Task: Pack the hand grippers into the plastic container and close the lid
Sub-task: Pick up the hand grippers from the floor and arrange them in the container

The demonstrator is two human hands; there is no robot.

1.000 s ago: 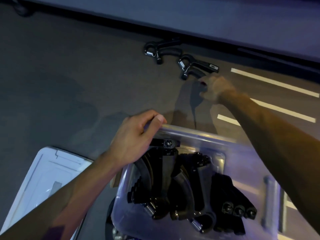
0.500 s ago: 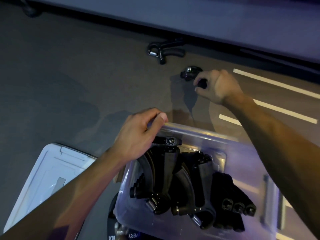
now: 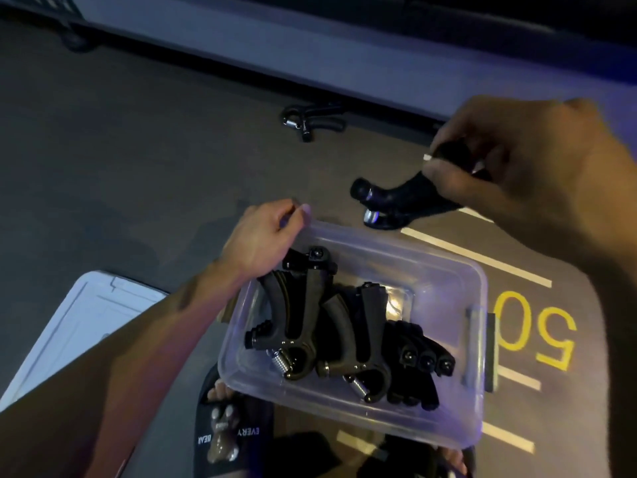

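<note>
A clear plastic container (image 3: 451,343) sits on the dark floor in front of me, holding several black hand grippers (image 3: 320,326) with metal springs. My left hand (image 3: 265,239) grips the container's far left corner at the rim. My right hand (image 3: 517,160) holds one black hand gripper (image 3: 396,198) by its handles, lifted above the floor just beyond the container's far edge. Another hand gripper (image 3: 312,120) lies on the floor farther back. The white lid (image 3: 86,319) lies flat to the left of the container.
A raised grey ledge (image 3: 310,46) runs across the back. White floor lines and a yellow "50" (image 3: 537,334) mark the floor to the right. My feet in dark slippers (image 3: 227,432) show below the container.
My right hand closed round the nearer gripper on the floor, lifted it and brought it back toward the container. My left hand stayed on the container's corner.
</note>
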